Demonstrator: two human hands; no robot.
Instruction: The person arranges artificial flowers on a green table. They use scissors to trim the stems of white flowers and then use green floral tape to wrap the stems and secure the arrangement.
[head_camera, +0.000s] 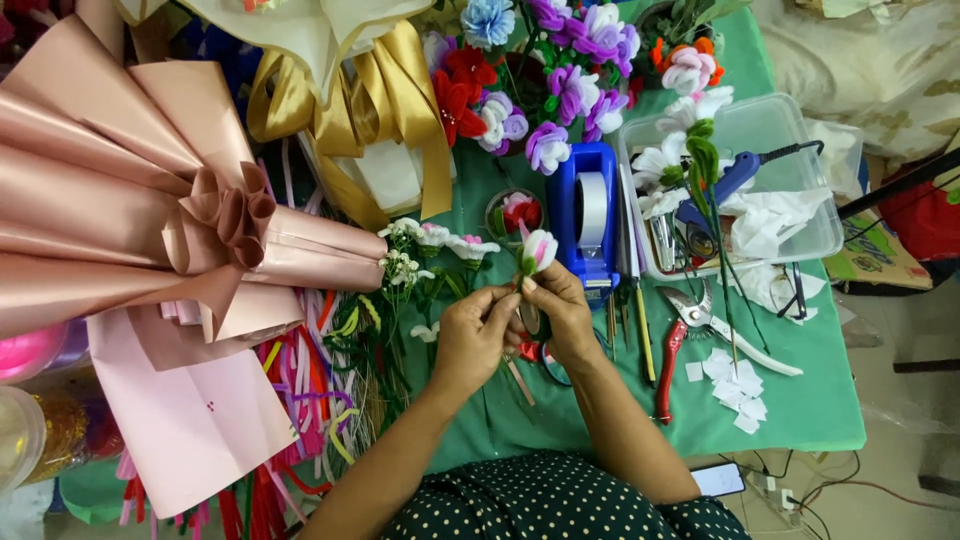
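Rose-gold wrapping paper (110, 200) fans across the left. At centre, the left hand (472, 338) and right hand (560, 312) pinch the stem of a white-and-pink pipe-cleaner flower bud (539, 249) above the green table (800, 410). Rightward lie a blue tape dispenser (583, 215) and red-handled pruning shears (690, 335).

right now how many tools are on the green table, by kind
tape dispenser: 1
glue gun: 1
pruners: 1
total: 3
Both hands, left hand and right hand, hold a pink-and-white flower, not a tool.
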